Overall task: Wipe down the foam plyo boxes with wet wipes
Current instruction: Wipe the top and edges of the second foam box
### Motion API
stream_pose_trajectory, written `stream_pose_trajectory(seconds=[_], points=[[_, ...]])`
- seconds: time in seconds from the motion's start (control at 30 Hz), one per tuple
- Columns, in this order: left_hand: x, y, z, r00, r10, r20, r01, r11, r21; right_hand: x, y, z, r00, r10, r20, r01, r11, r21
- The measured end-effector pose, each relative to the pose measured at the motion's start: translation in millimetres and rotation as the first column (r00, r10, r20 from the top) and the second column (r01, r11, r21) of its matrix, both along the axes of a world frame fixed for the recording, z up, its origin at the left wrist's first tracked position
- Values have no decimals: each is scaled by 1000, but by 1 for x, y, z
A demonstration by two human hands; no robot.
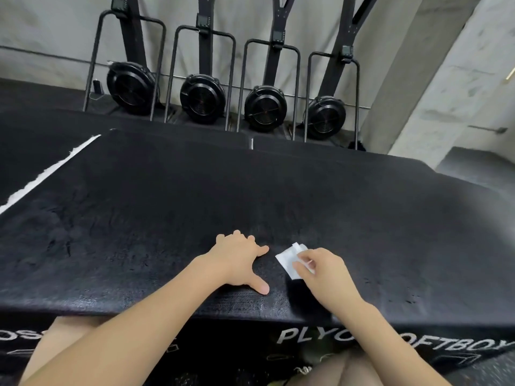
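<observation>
A large black foam plyo box (195, 207) fills the middle of the head view, its front face printed with white lettering. My left hand (239, 260) rests flat on the box top near the front edge, fingers spread. Just to its right, my right hand (317, 270) pinches a small folded white wet wipe (289, 259) that lies against the box top.
Behind the box, several black fan-wheel exercise machines (200, 98) stand in a row against a grey wall. A second black box (33, 151) with a torn white strip lies at the left. A concrete pillar (446, 79) rises at the right.
</observation>
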State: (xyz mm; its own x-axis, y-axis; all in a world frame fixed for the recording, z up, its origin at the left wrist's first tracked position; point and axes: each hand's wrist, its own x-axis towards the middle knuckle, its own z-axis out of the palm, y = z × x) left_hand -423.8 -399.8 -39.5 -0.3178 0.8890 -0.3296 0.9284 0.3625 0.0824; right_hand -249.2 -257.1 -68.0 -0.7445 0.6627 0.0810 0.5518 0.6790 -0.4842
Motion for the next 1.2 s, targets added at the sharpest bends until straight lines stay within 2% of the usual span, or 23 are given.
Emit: stream_pose_trajectory(seconds=[0.17, 0.27, 0.4, 0.5, 0.6, 0.7, 0.8, 0.87, 0.93, 1.0, 1.07, 1.2], points=[[0, 0, -2, 999, -28, -32, 28, 999, -23, -9, -9, -18, 998, 20, -59, -15, 996, 90], [-2, 1, -1, 999, -31, -13, 31, 999, -18, -15, 10, -20, 999, 15, -28, -8, 979, 204], [-7, 3, 8, 1000, -18, -2, 18, 999, 30, -11, 34, -11, 991, -120, -67, 129, 980, 152], [-24, 12, 23, 1000, 12, -14, -11, 998, 60, -11, 26, -10, 996, -87, -32, 90, 985, 144], [-50, 30, 29, 998, 7, -69, -8, 1000, -8, -23, 8, -15, 998, 19, -66, -13, 996, 89], [-69, 49, 23, 993, 115, -2, -114, 982, -150, -41, 3, -25, 989, 135, -60, -128, 985, 118], [-74, 60, 19, 990, 138, 29, -127, 963, -236, -54, 31, -26, 994, 105, -24, -100, 981, 167], [-76, 63, 15, 990, 141, 33, -128, 959, -252, -56, 57, -23, 999, 4, 42, -13, 974, 227], [-75, 62, 13, 990, 138, 26, -127, 962, -242, -54, 76, -19, 994, -104, 21, 98, 975, 198], [-74, 62, 14, 989, 144, 27, -135, 966, -220, -55, 79, -16, 992, -123, 11, 120, 980, 158], [-73, 61, 15, 988, 149, 27, -140, 965, -224, -62, 67, -15, 996, -86, -9, 87, 991, 99], [-71, 62, 15, 987, 163, 10, -155, 955, -254, -78, 30, -16, 990, 89, -105, -94, 994, -51]])
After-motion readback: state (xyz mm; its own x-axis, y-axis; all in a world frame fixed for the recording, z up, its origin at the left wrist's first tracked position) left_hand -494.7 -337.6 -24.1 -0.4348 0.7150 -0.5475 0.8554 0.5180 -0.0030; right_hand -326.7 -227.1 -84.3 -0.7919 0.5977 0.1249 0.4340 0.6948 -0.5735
